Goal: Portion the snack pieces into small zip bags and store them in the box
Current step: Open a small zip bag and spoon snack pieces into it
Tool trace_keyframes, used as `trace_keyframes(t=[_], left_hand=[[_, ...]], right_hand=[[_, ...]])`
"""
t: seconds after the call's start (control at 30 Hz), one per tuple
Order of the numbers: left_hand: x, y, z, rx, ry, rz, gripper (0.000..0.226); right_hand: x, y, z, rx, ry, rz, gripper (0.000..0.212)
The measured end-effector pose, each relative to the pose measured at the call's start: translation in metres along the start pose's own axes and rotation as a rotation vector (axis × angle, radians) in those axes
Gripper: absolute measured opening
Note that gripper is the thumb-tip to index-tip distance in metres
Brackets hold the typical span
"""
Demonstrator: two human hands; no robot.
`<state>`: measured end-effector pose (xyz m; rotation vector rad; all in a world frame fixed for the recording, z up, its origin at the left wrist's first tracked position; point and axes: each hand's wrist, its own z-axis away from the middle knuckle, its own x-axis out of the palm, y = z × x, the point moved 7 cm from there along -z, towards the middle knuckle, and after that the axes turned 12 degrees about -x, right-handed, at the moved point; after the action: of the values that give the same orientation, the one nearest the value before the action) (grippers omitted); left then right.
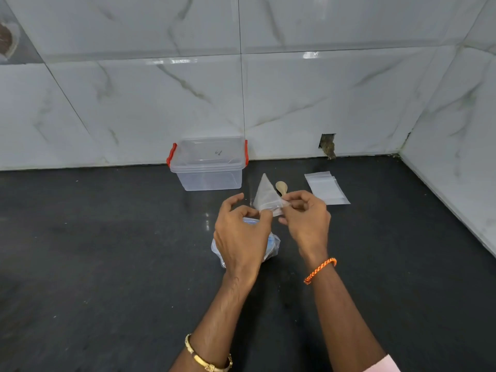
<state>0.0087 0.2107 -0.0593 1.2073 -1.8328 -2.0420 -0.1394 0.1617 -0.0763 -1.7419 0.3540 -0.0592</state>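
Right now both hands are up over the dark counter (107, 237), close together, working at one small zip bag (264, 196). The right hand (306, 218) pinches the bag's mouth edge between thumb and fingertips; the left hand (243, 232) has its thumb and forefinger at the opposite side of the mouth, the other fingers spread loose. The bag points away from the person, and it looks empty, though it is thin and clear enough that I would not swear to it.

Under the left hand sits a plastic-wrapped tub with blue on it (271, 247), which I take to hold the snack pieces; none can actually be seen. A wooden spoon (281, 187) lies just behind the held bag.

What could go wrong: the film is slippery, so if the pinch slides the mouth may stay sealed or the bag may drop onto the tub. Pulled unevenly, the zip could tear. With the tub hidden beneath the wrist, a careless elbow could shove it.

Counting: one clear box (208, 167) with red clips, lid on, against the wall; one spoon; one tub; one bag in hand; one stack of spare bags (326, 187) to the right, number untellable.
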Motion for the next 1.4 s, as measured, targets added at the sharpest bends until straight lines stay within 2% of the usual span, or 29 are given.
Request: trace_keyframes(t=[0.17,0.3,0.4,0.47,0.57,0.67,0.73,0.77,0.83,0.9,0.97,1.03,1.1,1.13,1.2,1.3,1.4], left_hand=[[0.0,0.003,-0.004,0.003,0.063,-0.038,0.02],[0.0,0.012,-0.013,0.088,0.07,-0.124,0.023],[0.0,0.014,-0.024,0.073,0.003,-0.208,0.024],[0.004,0.019,-0.025,0.13,-0.062,-0.262,0.024],[0.013,0.025,-0.015,0.269,-0.186,-0.309,0.024],[0.014,0.023,-0.006,0.29,-0.281,-0.281,0.02],[0.009,0.021,-0.008,0.172,-0.338,-0.108,0.024],[0.006,0.019,-0.012,0.043,-0.373,0.055,0.027],[0.013,0.003,-0.024,-0.339,-0.496,0.383,0.035],[0.032,-0.011,-0.028,-0.715,-0.708,0.574,0.061],[0.048,-0.007,-0.027,-0.918,-0.897,0.729,0.076],[0.055,0.0,-0.029,-0.97,-0.899,0.767,0.079],[0.057,0.001,-0.032,-0.971,-0.779,0.735,0.072],[0.057,-0.001,-0.035,-0.965,-0.713,0.708,0.067],[0.057,-0.005,-0.036,-0.972,-0.66,0.69,0.059],[0.058,-0.01,-0.038,-1.001,-0.654,0.751,0.035],[0.06,-0.013,-0.044,-0.986,-0.667,0.847,0.028]], right_hand=[[0.006,-0.019,0.001,-0.261,0.08,0.267,0.024],[0.016,-0.033,0.011,-0.516,0.019,0.351,0.019],[0.02,-0.033,0.02,-0.637,-0.046,0.462,0.031],[0.022,-0.025,0.018,-0.585,-0.051,0.463,0.033],[0.02,-0.015,0.008,-0.402,-0.078,0.319,0.023],[0.012,-0.013,-0.002,-0.31,-0.125,0.233,0.011],[0.004,-0.013,-0.007,-0.264,-0.116,0.162,0.009],[0.001,-0.014,-0.008,-0.25,-0.119,0.108,0.006],[-0.002,-0.015,-0.009,-0.236,-0.148,0.0,0.016],[-0.001,-0.018,-0.01,-0.29,-0.198,-0.023,0.025],[0.004,-0.024,-0.01,-0.405,-0.251,0.065,0.023],[0.012,-0.027,-0.01,-0.538,-0.303,0.209,0.014],[0.017,-0.032,-0.008,-0.615,-0.365,0.37,0.014],[0.019,-0.034,-0.007,-0.639,-0.406,0.444,0.007],[0.021,-0.034,-0.005,-0.655,-0.479,0.578,0.018],[0.027,-0.033,-0.002,-0.654,-0.553,0.655,0.02],[0.036,-0.031,0.002,-0.651,-0.587,0.603,0.016]])
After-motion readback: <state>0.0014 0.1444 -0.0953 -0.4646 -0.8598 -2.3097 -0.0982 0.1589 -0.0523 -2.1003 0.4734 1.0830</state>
